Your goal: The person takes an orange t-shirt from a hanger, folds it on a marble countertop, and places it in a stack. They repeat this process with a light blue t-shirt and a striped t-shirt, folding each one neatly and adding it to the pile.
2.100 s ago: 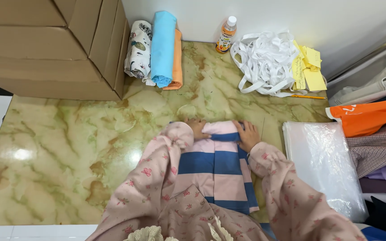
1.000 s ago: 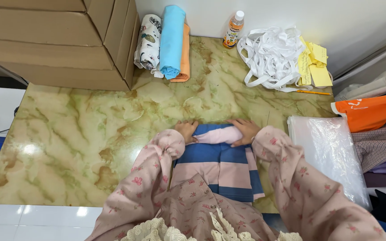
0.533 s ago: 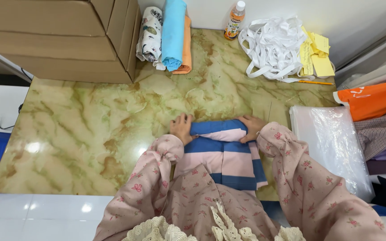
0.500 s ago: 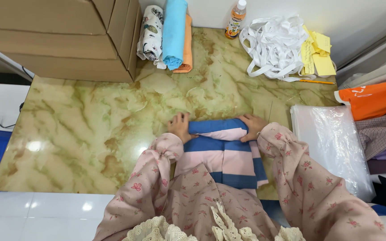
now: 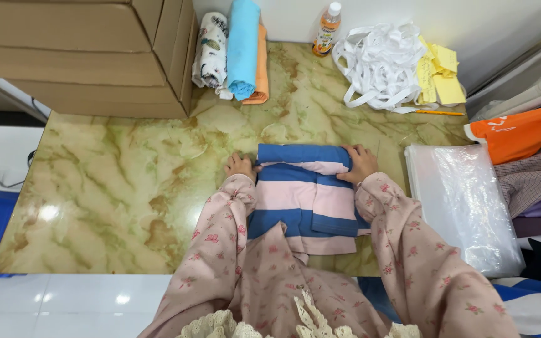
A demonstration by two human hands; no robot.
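Both hands, left hand (image 5: pixel 240 166) and right hand (image 5: pixel 359 164), pinch the soft striped cloth's (image 5: pixel 305 199) rolled far edge, fingers closed around it.

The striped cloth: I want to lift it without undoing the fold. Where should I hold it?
Grip the striped cloth at both ends of its rolled far edge, coming in from the sides, probably. The left hand and right hand already rest there; that thick roll holds the layers together.
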